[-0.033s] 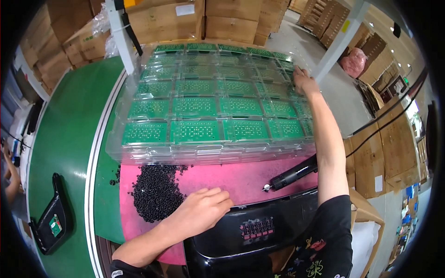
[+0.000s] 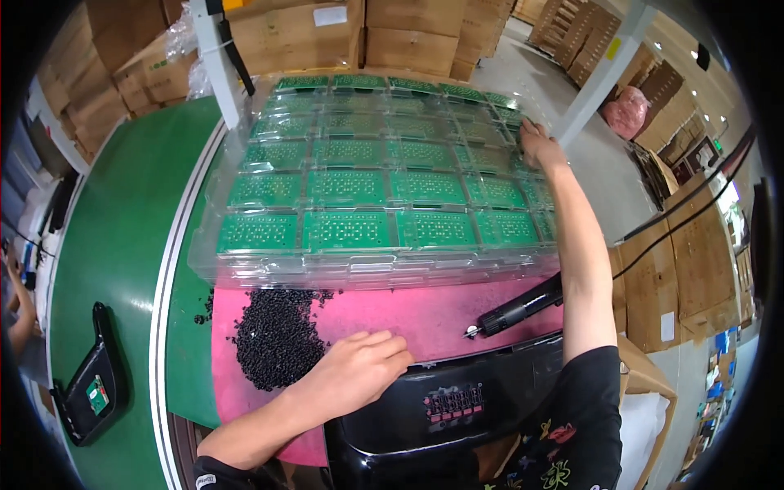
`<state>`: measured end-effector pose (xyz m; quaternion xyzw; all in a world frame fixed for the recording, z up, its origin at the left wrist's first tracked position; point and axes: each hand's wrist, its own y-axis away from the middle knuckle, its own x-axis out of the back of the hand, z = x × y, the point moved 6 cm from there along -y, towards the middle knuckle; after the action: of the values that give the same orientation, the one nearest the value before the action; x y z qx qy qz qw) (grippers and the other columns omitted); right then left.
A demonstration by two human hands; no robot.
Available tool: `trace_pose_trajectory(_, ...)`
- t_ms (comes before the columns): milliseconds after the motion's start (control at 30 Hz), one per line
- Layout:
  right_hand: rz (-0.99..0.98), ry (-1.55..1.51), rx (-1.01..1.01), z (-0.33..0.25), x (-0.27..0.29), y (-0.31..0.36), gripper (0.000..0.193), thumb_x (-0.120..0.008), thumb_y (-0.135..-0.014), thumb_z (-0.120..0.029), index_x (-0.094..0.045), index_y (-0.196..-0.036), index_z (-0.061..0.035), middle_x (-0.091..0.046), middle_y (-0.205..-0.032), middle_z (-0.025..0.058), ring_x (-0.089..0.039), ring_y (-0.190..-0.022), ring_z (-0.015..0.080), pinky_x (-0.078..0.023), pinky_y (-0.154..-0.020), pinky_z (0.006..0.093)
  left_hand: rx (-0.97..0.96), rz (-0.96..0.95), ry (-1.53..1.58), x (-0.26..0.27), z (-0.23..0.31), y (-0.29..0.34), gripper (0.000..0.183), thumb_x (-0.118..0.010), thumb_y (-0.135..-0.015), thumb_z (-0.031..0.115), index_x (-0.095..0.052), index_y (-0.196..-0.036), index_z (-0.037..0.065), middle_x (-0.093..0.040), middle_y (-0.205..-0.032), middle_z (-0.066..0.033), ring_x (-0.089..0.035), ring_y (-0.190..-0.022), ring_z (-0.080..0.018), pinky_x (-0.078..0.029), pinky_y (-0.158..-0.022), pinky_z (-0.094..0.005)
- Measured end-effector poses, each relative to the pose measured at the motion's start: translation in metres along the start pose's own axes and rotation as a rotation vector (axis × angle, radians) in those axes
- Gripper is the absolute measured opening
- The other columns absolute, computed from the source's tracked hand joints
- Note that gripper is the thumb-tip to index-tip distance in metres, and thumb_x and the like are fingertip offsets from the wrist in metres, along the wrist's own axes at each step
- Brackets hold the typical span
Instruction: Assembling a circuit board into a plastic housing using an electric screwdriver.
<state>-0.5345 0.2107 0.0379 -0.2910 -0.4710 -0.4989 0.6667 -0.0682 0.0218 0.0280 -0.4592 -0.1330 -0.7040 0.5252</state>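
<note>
My right hand [image 2: 541, 149] reaches to the far right side of a stack of clear plastic trays [image 2: 371, 268], its bent fingers closed at the edge of a green circuit board [image 2: 506, 115]. The fingertips are partly hidden there. Rows of similar boards fill the trays. My left hand [image 2: 366, 366] is curled over the upper edge of a glossy black plastic housing [image 2: 384, 425], its thumb out of sight. Small cutouts in the housing show pink beneath. A black electric screwdriver [image 2: 523, 306] lies on the pink mat [image 2: 392, 314], under my right forearm.
A heap of tiny black pieces [image 2: 278, 339] lies on the mat's left. Beyond it, a green conveyor belt [image 2: 122, 245] carries a black housing [image 2: 94, 380] with a small board. Cardboard boxes [image 2: 408, 37] stand behind; white posts [image 2: 600, 69] flank the trays. Another person's arm [image 2: 20, 302] shows far left.
</note>
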Motion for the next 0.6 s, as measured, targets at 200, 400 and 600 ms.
trace_pose_trajectory(200,0.553,0.179,-0.004,-0.005,0.022,0.029,0.051,-0.05,-0.096,-0.009,-0.046,-0.146,-0.0032,-0.04,-0.158,0.0052,-0.033,-0.15,0.0249,-0.031,-0.12,0.0487,-0.033,0.005,0.011,-0.002,-0.003,-0.003,0.012,-0.068,-0.085,0.01,-0.065,-0.094,0.003,-0.059,-0.089,-0.0079,-0.062,-0.088,-0.0267,-0.051,-0.073,-0.0396)
trace_pose_trajectory(400,1.27,-0.118,0.256,-0.045,0.127,0.168,0.047,-0.059,-0.083,0.002,-0.058,-0.129,-0.0041,-0.059,-0.133,0.0074,-0.053,-0.127,0.0265,-0.039,-0.106,0.0434,-0.024,0.046,-0.094,0.016,0.006,-0.001,0.022,-0.077,-0.082,0.016,-0.069,-0.1,0.006,-0.064,-0.096,-0.0071,-0.062,-0.095,-0.0279,-0.05,-0.081,-0.0406)
trace_pose_trajectory(600,1.016,-0.791,0.751,-0.096,0.137,0.315,0.041,-0.055,-0.082,0.018,-0.066,-0.117,0.0019,-0.065,-0.122,0.0165,-0.065,-0.112,0.0327,-0.052,-0.096,0.0357,-0.027,0.598,-0.32,0.052,0.022,0.001,0.074,-0.086,-0.063,0.003,-0.06,-0.132,0.008,-0.056,-0.134,-0.0135,-0.054,-0.123,-0.0349,-0.044,-0.104,-0.0471)
